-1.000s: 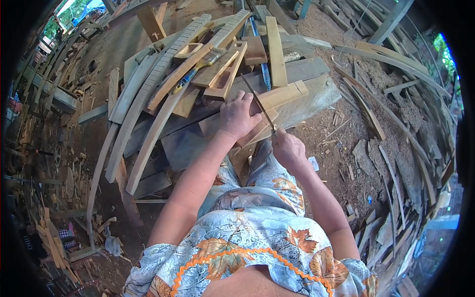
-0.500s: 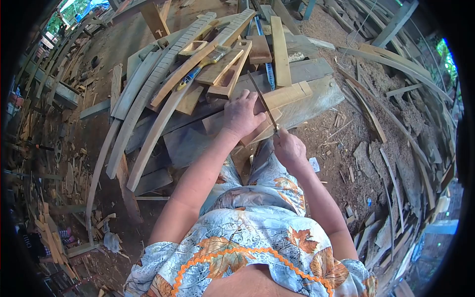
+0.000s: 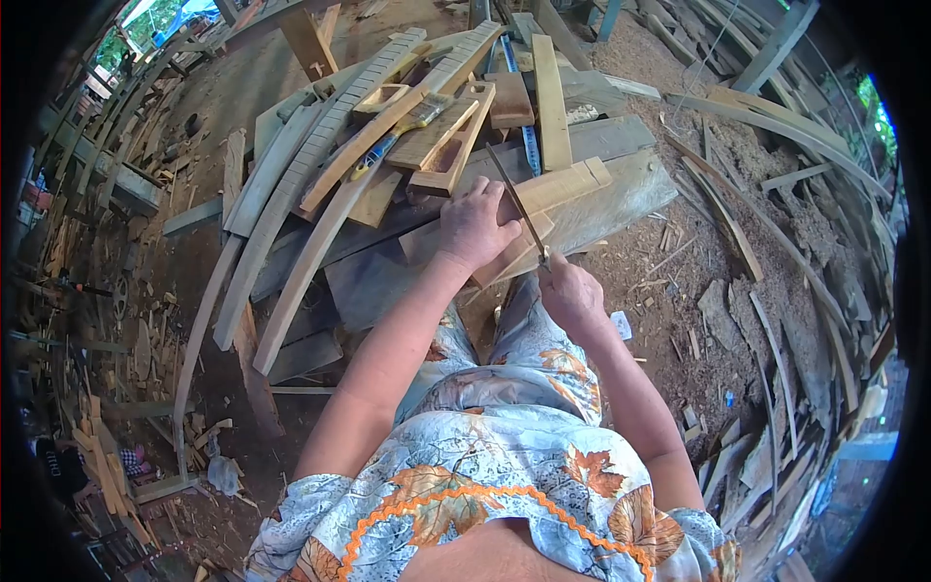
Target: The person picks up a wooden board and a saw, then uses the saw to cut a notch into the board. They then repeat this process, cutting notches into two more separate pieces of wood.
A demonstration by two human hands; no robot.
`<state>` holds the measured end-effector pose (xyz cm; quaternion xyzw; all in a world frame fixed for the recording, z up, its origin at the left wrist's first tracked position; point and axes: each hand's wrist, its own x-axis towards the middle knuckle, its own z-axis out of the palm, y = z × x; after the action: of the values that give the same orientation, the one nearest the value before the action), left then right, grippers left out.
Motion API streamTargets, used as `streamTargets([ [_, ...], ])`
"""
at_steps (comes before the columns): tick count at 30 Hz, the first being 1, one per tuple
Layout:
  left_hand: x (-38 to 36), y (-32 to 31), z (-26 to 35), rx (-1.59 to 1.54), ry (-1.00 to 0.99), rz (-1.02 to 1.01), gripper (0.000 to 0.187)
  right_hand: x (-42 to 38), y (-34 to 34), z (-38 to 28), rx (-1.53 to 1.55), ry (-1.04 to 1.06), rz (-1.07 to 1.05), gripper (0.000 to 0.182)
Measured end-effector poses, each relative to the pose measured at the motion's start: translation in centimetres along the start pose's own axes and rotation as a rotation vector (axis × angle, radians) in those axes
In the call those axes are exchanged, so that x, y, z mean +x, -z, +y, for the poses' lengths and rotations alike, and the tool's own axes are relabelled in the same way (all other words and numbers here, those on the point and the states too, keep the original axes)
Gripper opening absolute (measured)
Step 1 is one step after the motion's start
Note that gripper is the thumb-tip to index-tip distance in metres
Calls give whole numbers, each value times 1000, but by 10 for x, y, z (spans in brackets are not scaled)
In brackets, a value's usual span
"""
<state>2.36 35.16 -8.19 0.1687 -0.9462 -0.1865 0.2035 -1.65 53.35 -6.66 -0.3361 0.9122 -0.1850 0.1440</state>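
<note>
A person in a leaf-print shirt (image 3: 465, 456) leaned over a makeshift outdoor workbench, right hand (image 3: 572, 291) closed around the handle end of a saw (image 3: 521, 204). The grip at that near end apparently left the narrow blade free to run away from the body, its tip pointing up and to the left.

The left hand (image 3: 472, 225) was clamped over a wooden block (image 3: 574, 185), fingers bent across it and thumb toward the blade, seemingly to pin the wood. The block lay just beyond the right hand and partly under the left, its bare end reaching out to the right past the saw. Whether a short piece (image 3: 502, 262) jutting toward the body was joined to it could not be told.

Beneath, a wide gray board (image 3: 626, 194) seemed to serve as a firm rest. Farther off, a blue-handled tool (image 3: 376, 155) and curved wooden strips (image 3: 308, 264) were heaped to the left, perhaps to leave elbow room, while a blue strip (image 3: 530, 150) lay beside a straight plank (image 3: 551, 107).
</note>
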Motion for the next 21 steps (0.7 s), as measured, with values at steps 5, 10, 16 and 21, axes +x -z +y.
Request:
streamTargets([
  [5, 1, 0, 0, -22, -10, -6, 48, 1, -2, 3, -13, 2, 5, 24],
  [10, 1, 0, 0, -17, -19, 12, 48, 13, -2, -5, 19, 26, 49, 24],
  [16, 0, 3, 2, -17, -11, 9, 47, 6, -3, 0, 19, 26, 36, 25],
  [21, 1, 0, -1, -16, -23, 8, 48, 0, 3, 1, 9, -6, 8, 24],
])
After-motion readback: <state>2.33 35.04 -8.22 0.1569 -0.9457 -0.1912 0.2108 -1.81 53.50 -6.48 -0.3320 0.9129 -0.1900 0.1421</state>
